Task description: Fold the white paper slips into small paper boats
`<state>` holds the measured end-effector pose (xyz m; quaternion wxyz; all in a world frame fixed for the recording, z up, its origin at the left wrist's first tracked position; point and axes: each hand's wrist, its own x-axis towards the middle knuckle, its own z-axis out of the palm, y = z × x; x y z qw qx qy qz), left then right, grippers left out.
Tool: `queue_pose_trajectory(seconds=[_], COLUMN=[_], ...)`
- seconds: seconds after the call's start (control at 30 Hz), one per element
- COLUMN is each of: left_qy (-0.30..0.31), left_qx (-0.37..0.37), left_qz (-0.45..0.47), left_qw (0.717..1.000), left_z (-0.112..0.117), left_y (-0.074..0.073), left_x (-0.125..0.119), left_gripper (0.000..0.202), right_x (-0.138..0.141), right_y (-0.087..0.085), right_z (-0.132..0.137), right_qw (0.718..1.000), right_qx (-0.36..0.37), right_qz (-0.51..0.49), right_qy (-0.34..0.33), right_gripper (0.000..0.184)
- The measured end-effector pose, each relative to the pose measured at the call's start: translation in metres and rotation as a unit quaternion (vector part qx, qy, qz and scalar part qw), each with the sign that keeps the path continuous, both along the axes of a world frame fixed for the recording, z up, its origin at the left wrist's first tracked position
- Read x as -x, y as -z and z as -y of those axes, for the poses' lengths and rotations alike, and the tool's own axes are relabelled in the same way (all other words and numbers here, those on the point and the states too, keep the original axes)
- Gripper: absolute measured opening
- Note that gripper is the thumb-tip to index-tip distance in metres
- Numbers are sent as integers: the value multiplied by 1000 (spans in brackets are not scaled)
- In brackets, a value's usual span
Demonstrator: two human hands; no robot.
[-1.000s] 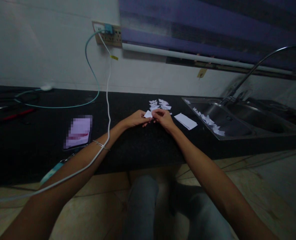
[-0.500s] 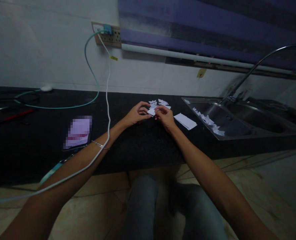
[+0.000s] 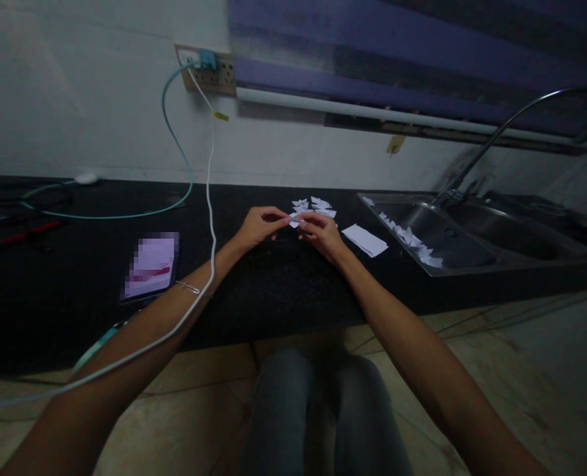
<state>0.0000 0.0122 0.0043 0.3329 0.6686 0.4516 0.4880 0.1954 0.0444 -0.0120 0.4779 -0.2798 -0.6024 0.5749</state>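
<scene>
Kitchen, steel sink (image 3: 476,258), curved tap (image 3: 504,122), dark counter (image 3: 283,297)

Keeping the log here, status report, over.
Left hand, right hand: pinching small white paper piece. Folded paper pieces just beyond. White cable crosses left forearm, clear of hands.

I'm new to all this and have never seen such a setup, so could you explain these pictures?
There is no machine here: a person works bare-handed. One camera, worn on the head, looks forward and down. The left hand and right hand hold a small white paper between them. On the dark counter, folded papers lie just beyond, flat slips to the right, and a phone-like device with a blurred-out screen to the left. More folded pieces line the left edge of the metal sink.
</scene>
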Motion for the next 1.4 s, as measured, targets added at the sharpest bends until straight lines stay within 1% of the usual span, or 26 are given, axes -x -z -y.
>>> queue_pose_trajectory(seconds=[0.17, 0.37, 0.57, 0.7, 0.8, 0.97, 1.1, 1.17, 1.27, 1.4], left_qy=[-6, 8, 15, 11, 28, 41, 36, 39, 56, 57], left_qx=[-1, 7, -9, -29, -33, -29, -27, -14, -4, -45], left_qz=[1, 35, 25, 8, 21, 62, 71, 58, 9, -52], left_qw=[1000, 999, 1000, 999, 999, 997, 996, 997, 998, 996], left_z=[1, 0, -3, -6, -8, -12, -10, -8, -6, -6], left_y=[0, 0, 3, 5, 7, 12, 11, 9, 7, 6], left_x=[-2, -3, -2, -2, -2, -2, -2, -3, -3, 0], left_gripper=[24, 23, 24, 23, 25, 32, 30, 28, 23, 28], right_x=[0, -1, -1, -1, -1, 0, -2, -3, -4, -1], right_y=[5, 5, 4, 2, 1, 5, 8, 7, 6, 6], right_z=[-4, -5, -5, -3, -2, -7, -9, -9, -7, -6], right_qw=[999, 997, 993, 995, 997, 996, 994, 991, 989, 991], right_qx=[-21, -44, -68, -54, -47, -54, -91, -115, -129, -99], right_qz=[23, 27, 47, 29, 10, 9, 13, 16, 28, 48], right_qy=[30, 60, 83, 73, 67, 64, 59, 62, 70, 77], right_gripper=[33, 31, 30, 37, 46, 43, 39, 37, 32, 32])
